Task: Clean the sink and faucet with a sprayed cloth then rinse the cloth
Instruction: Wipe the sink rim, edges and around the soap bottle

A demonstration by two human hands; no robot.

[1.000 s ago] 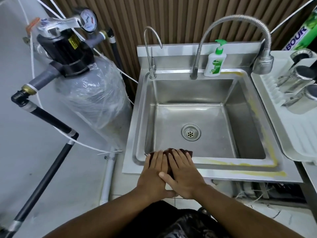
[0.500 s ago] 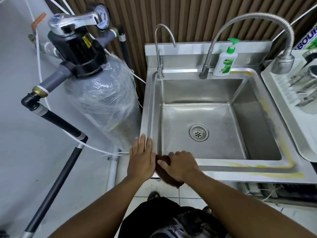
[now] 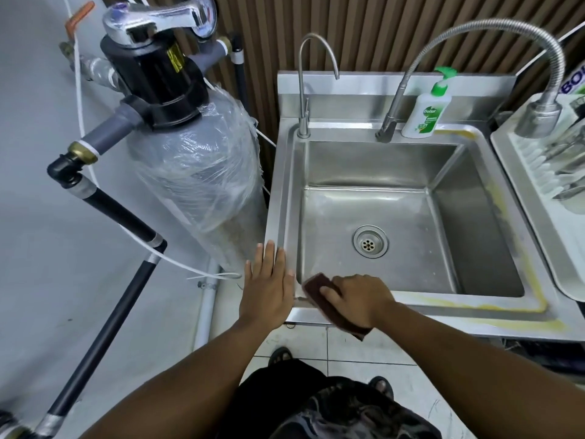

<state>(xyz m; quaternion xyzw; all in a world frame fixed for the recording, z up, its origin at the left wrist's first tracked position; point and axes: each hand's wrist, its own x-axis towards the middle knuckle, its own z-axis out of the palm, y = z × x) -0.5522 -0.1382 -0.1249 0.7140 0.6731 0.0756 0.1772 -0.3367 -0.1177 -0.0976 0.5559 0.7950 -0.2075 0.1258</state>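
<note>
Gripping cloth on sink rim: right hand | left hand grip: flat, empty

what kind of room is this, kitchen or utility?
Probably a kitchen or utility wash area: a stainless sink, a dish rack with steel cups beside it, and a plastic-wrapped water filter tank plumbed in beside it.

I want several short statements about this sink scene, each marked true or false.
1. The right hand grips the dark brown cloth over the front rim of the stainless steel sink. True.
2. The left hand lies flat at the sink's left front corner. True.
3. Water runs from the flexible metal faucet. False: no water shows at the faucet.
4. The white soap bottle with green pump stands inside the basin. False: the bottle stands on the back ledge.
</note>
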